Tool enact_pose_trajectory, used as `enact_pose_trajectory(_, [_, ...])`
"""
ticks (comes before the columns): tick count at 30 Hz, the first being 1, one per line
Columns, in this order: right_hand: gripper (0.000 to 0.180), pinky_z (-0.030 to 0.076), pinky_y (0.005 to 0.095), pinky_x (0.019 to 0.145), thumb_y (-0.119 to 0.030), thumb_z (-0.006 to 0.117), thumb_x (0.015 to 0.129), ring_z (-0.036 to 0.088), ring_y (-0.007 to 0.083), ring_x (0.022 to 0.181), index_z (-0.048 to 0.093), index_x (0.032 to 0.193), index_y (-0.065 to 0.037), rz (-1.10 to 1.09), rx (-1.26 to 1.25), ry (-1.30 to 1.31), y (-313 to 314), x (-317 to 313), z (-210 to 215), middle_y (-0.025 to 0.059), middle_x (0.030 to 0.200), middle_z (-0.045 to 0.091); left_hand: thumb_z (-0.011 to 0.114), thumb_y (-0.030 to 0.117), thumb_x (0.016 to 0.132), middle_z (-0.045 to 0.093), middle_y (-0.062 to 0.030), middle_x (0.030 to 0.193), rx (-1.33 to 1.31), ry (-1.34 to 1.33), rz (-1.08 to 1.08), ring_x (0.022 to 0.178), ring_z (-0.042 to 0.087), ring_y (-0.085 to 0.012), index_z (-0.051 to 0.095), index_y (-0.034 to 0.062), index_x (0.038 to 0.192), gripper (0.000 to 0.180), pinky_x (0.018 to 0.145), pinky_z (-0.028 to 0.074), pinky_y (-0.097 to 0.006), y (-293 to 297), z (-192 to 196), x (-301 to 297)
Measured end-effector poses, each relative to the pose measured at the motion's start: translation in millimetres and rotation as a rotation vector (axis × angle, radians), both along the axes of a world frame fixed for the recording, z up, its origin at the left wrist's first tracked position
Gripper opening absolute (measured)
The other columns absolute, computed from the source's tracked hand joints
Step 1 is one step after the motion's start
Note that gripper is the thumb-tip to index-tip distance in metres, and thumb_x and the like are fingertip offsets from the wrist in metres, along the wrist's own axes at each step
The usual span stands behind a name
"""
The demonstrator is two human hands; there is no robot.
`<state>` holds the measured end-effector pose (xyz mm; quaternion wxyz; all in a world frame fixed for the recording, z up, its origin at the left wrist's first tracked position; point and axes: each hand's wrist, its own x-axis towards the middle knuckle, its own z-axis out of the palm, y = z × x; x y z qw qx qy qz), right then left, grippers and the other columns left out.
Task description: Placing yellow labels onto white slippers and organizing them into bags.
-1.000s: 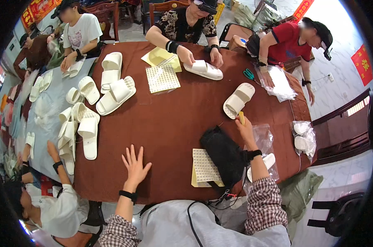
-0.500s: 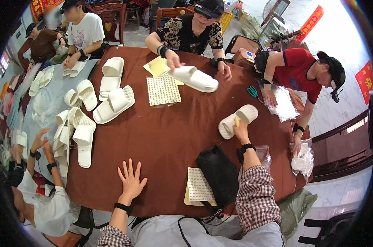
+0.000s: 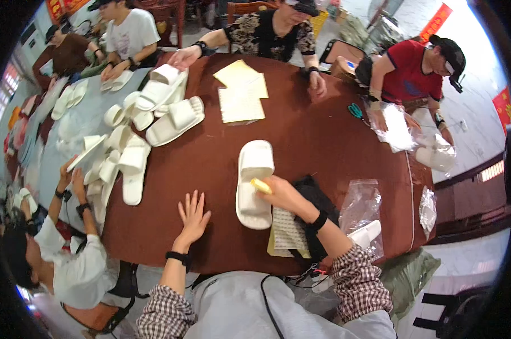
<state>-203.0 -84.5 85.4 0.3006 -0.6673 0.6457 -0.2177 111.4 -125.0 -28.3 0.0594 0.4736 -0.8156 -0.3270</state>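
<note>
My left hand lies flat on the brown tablecloth with its fingers spread and nothing in them. A white slide slipper rests on the cloth in front of me, its strap across the middle. My right hand is closed around a small yellow object, whose kind I cannot make out, held over the slipper at its right side. Under my right wrist lie a printed sticker sheet and a black cloth bundle, both partly hidden by the arm.
Several white slippers are heaped at the left. Yellow sheets lie on the far side, teal scissors at the right. A clear plastic bag with a slipper is beside my right forearm. Other people work around the table.
The slipper and my right hand with the yellow object are now nearer me and further left. The person opposite has moved a slipper to the heap at the left.
</note>
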Motion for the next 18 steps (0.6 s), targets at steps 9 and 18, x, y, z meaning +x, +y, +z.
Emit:
enact_pose_trajectory(9, [0.034,0.054,0.0448,0.078,-0.011,0.07,0.08,0.065,0.0355,0.088,0.064,0.114,-0.014,0.387,-0.097,0.148,69.1,107.2,-55.1,0.0118,0.109,0.059,0.075,0.028,0.087,0.023,-0.0272,0.158,0.07,0.527,0.204,0.147,0.024,-0.038,0.001,0.0054,0.158,0.105,0.12,0.021,-0.047,36.5,16.8,25.9])
enact_pose_trajectory(18, [0.025,0.054,0.0428,0.067,-0.008,0.061,0.084,0.066,0.0325,0.079,0.058,0.109,-0.007,0.272,-0.235,0.202,98.8,146.3,-48.7,0.0126,0.095,0.058,0.078,0.004,0.07,0.039,-0.0216,0.14,-0.115,0.512,0.318,0.131,0.041,-0.0399,0.025,0.0083,0.155,0.1,0.113,0.035,-0.043,42.5,0.4,-8.3])
